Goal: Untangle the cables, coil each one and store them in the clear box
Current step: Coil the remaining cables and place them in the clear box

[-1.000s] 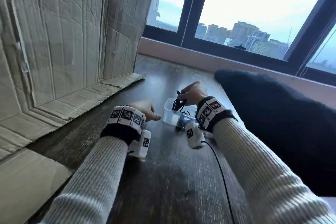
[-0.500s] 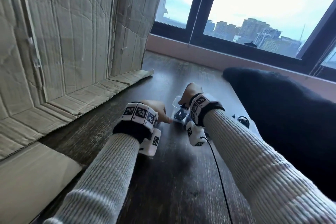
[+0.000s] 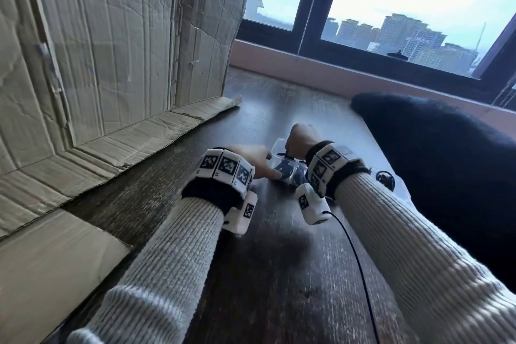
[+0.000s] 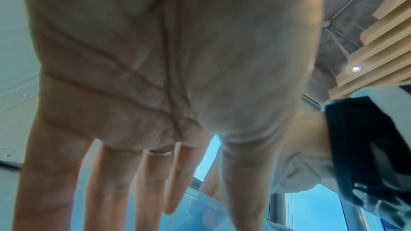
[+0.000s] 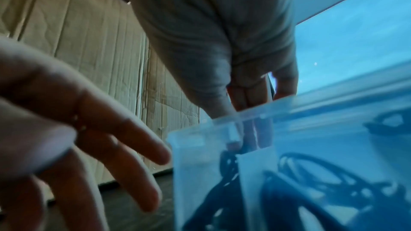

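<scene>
Nearest the camera in the head view, two ribbed cream sleeves run up from the bottom edge over the dark wooden tabletop [image 3: 268, 274], each wrist wrapped in a band of black-and-white marker tiles. A thin black lead [image 3: 354, 254] trails from the right wrist unit down toward the lower edge of the frame.

At the frame's centre, the left hand [image 3: 251, 158] lies with its fingers straight and loosely spread, holding nothing, the tips at the near left wall of the clear box [image 3: 277, 145]. The right wrist view shows those fingers [image 5: 124, 148] just beside the box corner. The right hand [image 3: 300, 138] reaches down into the box from above, its fingertips [image 5: 246, 136] below the rim [image 5: 289, 104] and pressed together on a black cable [image 5: 229, 166]. Further dark coiled cables [image 5: 322, 178] lie inside the box.

Right of the box, a small black loop of cable [image 3: 385, 177] rests on the tabletop beside a dark fuzzy garment [image 3: 446, 176]. Creased cardboard [image 3: 111, 50] fills the upper left, and a window [image 3: 405, 3] with tower blocks spans the upper right.
</scene>
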Demonstrator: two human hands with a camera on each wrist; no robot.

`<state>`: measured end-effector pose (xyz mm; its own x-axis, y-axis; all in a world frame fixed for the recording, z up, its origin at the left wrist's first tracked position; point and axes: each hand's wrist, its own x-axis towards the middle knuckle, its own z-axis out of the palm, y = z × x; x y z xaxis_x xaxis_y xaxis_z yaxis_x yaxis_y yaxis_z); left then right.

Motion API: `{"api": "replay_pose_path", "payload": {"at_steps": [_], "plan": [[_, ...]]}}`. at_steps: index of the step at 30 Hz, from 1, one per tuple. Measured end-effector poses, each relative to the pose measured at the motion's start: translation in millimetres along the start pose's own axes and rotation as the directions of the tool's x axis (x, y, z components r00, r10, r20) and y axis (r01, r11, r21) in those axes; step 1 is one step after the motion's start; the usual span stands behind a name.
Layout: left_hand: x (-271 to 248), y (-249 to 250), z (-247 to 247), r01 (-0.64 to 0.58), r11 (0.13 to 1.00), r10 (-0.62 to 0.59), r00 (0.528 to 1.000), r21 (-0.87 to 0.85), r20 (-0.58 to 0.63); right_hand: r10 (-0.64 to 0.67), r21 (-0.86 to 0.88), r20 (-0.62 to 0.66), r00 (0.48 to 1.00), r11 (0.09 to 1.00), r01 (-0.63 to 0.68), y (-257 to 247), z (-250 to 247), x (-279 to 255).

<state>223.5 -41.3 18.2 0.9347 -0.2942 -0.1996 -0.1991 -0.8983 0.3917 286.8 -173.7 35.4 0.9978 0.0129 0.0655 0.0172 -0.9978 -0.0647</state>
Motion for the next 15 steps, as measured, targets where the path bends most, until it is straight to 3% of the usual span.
{"api": "replay_pose_path", "payload": {"at_steps": [6,12,15], "plan": [[0.2,5.1,1.7,-0.008,1.0,0.007,0.999,0.03,0.031,-0.041,-0.053,0.018,0.999,0.998,0.042,-5.6,7.5,-4.3],[-6.3,15.0,0.8,0.005,0.998,0.0,0.998,0.069,-0.069,-0.189,0.125,0.214,0.958,0.978,0.165,14.5,-29.6,-14.6],[-10.7,20.4,0.3,-0.068,0.997,0.072,0.993,0.047,-0.094,-0.117,0.291,0.094,0.989,0.953,0.085,51.4,-55.1,-20.3]]}}
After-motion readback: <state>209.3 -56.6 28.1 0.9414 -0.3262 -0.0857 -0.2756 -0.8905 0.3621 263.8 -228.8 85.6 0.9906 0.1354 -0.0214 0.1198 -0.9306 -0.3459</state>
